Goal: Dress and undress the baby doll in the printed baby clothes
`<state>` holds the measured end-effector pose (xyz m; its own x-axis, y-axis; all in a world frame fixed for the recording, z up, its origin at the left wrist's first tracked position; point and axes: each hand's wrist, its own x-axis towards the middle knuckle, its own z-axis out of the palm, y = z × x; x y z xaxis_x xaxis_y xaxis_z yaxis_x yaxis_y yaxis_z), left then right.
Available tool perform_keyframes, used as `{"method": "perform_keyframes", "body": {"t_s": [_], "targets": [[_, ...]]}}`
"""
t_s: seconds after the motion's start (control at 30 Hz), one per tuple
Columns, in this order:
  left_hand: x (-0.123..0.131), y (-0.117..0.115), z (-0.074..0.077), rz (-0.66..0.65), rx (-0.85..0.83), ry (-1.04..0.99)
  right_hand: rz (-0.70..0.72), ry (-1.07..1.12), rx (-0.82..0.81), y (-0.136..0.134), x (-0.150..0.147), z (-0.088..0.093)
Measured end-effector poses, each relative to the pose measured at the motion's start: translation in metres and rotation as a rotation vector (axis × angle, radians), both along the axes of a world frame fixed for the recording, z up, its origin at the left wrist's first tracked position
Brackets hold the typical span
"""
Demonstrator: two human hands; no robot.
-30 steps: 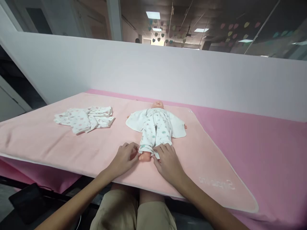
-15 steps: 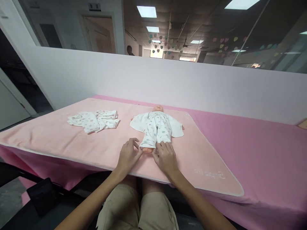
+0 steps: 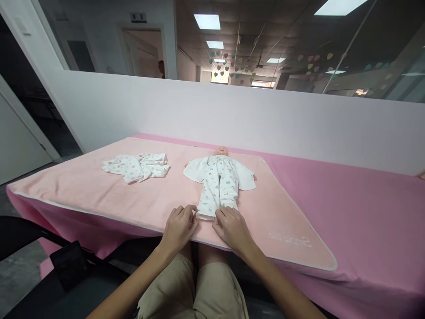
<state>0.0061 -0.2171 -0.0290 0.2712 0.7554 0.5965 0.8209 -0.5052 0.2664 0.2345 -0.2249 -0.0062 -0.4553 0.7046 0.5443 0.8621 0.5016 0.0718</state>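
A baby doll (image 3: 221,151) lies on its back in the middle of the peach blanket (image 3: 288,221), head away from me. White printed baby pants (image 3: 219,177) cover its legs, over a white top (image 3: 245,173) with wide sleeves. My left hand (image 3: 179,226) pinches the left edge of the near pant leg's cuff. My right hand (image 3: 232,225) grips that same cuff at its right edge, fingers closed. The doll's foot is hidden inside the pant leg. The other leg's cuff is partly behind my right hand.
To the left on the blanket lies a printed baby garment (image 3: 136,167). A pink cloth (image 3: 372,212) covers the table beneath. A white wall (image 3: 239,113) with glass above stands behind it. A black chair (image 3: 86,283) with a dark tablet-like object (image 3: 68,265) is at lower left.
Both hands have drawn the cuff toward me, so the pant leg now covers the foot that showed before. The view has shifted slightly.
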Motion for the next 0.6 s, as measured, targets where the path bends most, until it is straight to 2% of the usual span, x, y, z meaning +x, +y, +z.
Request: {"method": "perform_keyframes", "body": {"t_s": [0.2, 0.47, 0.6], "targets": [[-0.001, 0.000, 0.003, -0.033, -0.105, -0.012, 0.109, 0.072, -0.080, -0.007, 0.018, 0.000], [-0.007, -0.009, 0.005, -0.011, -0.107, -0.022, -0.048, 0.380, -0.175, -0.008, 0.084, -0.002], [0.004, -0.016, 0.024, -0.098, -0.092, -0.042, -0.082, 0.390, -0.244, -0.006, 0.100, -0.007]]}}
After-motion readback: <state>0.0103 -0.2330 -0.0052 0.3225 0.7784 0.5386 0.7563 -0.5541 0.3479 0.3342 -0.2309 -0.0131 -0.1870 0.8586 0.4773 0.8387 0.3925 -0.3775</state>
